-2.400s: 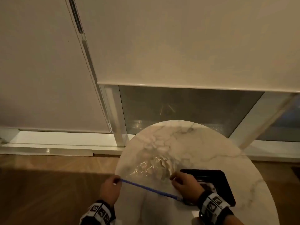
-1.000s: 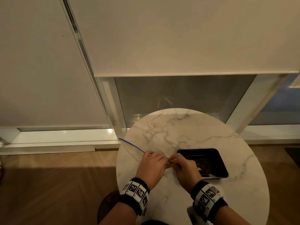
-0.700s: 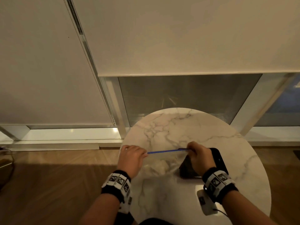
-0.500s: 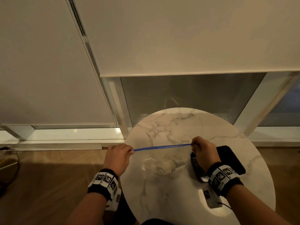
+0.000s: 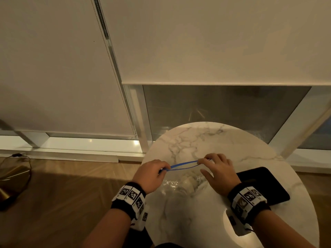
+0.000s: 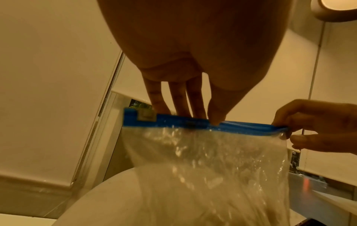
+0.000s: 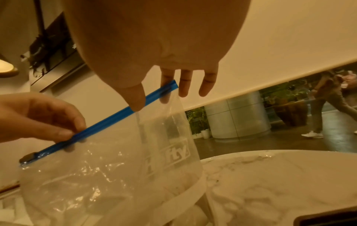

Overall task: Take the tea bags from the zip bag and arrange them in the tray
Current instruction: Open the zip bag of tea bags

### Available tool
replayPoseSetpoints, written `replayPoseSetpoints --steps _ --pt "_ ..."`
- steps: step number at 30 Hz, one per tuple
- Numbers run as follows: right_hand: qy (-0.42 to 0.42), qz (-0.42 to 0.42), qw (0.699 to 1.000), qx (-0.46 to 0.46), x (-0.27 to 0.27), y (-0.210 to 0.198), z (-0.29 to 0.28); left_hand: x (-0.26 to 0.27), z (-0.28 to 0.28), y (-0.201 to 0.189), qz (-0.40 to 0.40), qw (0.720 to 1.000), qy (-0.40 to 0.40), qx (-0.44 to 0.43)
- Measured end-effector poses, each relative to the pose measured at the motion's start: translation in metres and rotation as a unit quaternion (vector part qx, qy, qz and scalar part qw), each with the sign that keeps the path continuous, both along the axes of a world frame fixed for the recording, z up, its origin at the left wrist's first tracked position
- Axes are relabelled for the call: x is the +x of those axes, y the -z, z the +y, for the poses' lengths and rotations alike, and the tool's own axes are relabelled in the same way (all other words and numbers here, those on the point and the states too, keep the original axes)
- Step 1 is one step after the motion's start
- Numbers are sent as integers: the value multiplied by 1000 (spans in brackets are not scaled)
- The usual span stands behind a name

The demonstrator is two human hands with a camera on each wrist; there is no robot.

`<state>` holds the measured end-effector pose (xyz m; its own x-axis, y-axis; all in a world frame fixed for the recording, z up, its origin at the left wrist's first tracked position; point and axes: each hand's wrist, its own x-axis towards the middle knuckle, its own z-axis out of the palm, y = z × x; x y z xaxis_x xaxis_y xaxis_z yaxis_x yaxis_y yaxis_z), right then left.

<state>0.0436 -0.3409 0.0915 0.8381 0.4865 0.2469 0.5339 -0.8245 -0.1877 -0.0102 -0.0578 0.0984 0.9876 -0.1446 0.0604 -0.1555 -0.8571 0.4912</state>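
Note:
A clear zip bag [image 5: 180,185] with a blue zip strip [image 5: 182,165] hangs over the round marble table [image 5: 197,140]. Pale tea bags [image 5: 184,182] sit bunched in its bottom. My left hand [image 5: 162,170] pinches the strip's left end. My right hand [image 5: 201,166] pinches the right end between thumb and index finger, the other fingers straight. The two blue lips stand slightly apart in the middle. In the left wrist view my left thumb [image 6: 216,119] presses the strip [image 6: 173,122]. In the right wrist view the strip [image 7: 108,120] slants up to my right thumb [image 7: 137,102]. A black tray [image 5: 261,185] lies right of my right hand.
The table stands against a low window with roller blinds [image 5: 215,42] pulled most of the way down. Wooden floor [image 5: 71,194] lies to the left, with a cable and a gold object [image 5: 10,176] at the far left. The table's near edge is by my wrists.
My hands have come closer together, so the taut blue strip has slackened and its two lips have parted. The bag has shifted slightly right, toward the tray.

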Motion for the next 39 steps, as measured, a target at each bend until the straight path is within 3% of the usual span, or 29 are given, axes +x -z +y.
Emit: replayPoseSetpoints --steps 6,11,14,18,22,26,28,30,33,35,36,39 --pt "-12 65 996 -54 6 -1 3 13 -5 -16 70 996 20 58" --pt "-11 173 975 -137 9 -10 6 20 -18 -17 200 974 -1 111" --pt "50 245 960 -128 12 -19 14 24 -21 -14 201 970 -15 134" --pt "125 255 952 -116 34 -41 33 43 -25 -26 165 971 -44 168" --pt "151 190 970 -25 54 -68 37 66 -20 -58 49 980 -79 178" --pt "87 -48 986 133 46 -66 33 63 -12 -64 -142 973 -106 146" --pt "68 -96 981 152 35 -43 29 52 -13 -41 -178 966 -109 150" --pt "79 -62 986 130 21 -8 24 37 -19 -7 -85 981 -87 150" --pt "119 174 977 26 -1 42 16 12 -32 52 153 977 -21 147" --pt "154 309 938 -35 -11 63 14 -1 -41 79 205 968 -4 146" --pt "174 338 924 -51 -17 69 15 -6 -45 87 213 966 -2 144" --pt "238 293 916 -138 -31 66 23 -11 -53 94 215 966 -1 141"
